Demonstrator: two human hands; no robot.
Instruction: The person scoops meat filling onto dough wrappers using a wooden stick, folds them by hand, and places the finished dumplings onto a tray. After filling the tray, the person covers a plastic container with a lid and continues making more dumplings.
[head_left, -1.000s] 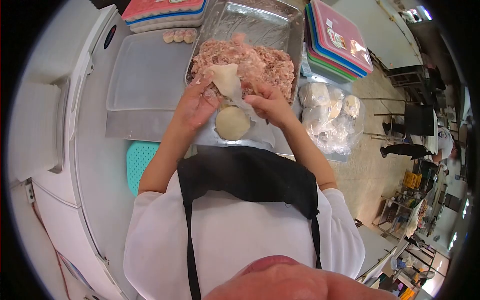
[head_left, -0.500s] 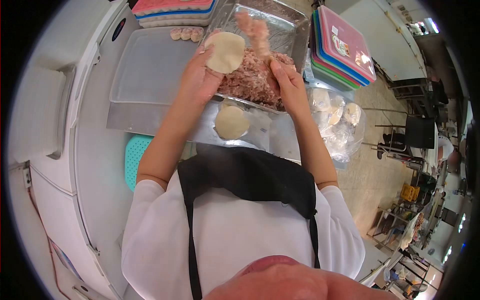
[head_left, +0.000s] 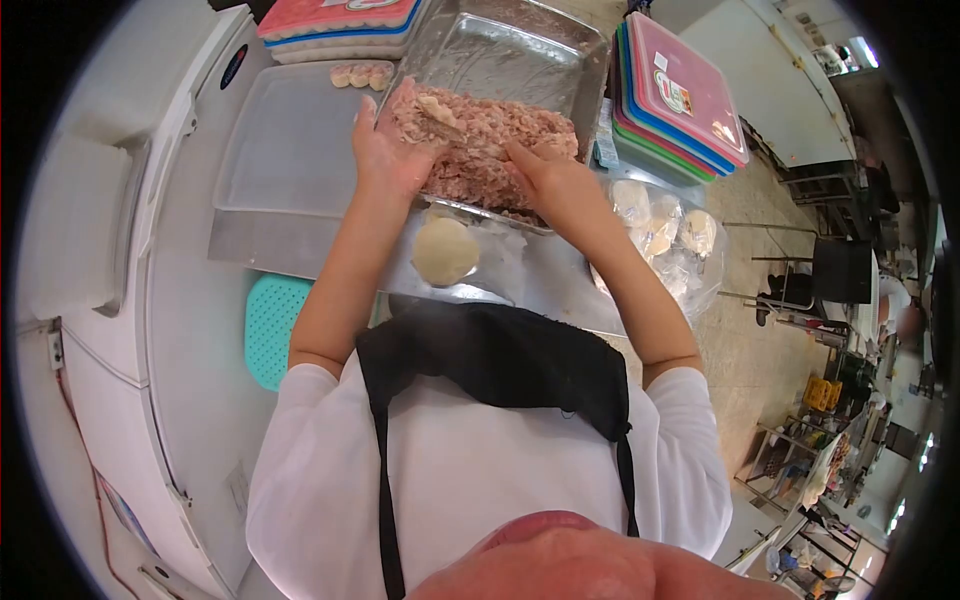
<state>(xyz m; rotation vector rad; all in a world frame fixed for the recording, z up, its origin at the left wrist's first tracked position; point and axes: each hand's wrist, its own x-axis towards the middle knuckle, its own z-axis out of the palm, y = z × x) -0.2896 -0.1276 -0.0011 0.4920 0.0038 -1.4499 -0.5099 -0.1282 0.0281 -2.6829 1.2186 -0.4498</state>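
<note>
My left hand [head_left: 392, 158] is palm up over the left side of the metal tray [head_left: 500, 52], cupped under a dumpling wrapper that minced meat now covers. My right hand [head_left: 562, 192] grips a thin spatula [head_left: 448, 127], most of it hidden by fingers and meat. Its tip presses a pale lump of meat onto the wrapper. Behind both hands a heap of minced meat [head_left: 500, 165] fills the near part of the tray. A stack of round dough wrappers [head_left: 446, 251] lies on the metal counter in front of me.
Several filled dumplings [head_left: 362, 75] sit in a row on a translucent plastic lid [head_left: 285, 140] at left. Stacked coloured boxes [head_left: 685, 95] stand right of the tray, more boxes [head_left: 340, 22] at back left. Bagged wrappers [head_left: 665, 235] lie right. A turquoise stool [head_left: 275, 330] is below.
The spatula with its lump of meat has come down and left onto the wrapper in my left hand. My right hand has lowered and turned inward.
</note>
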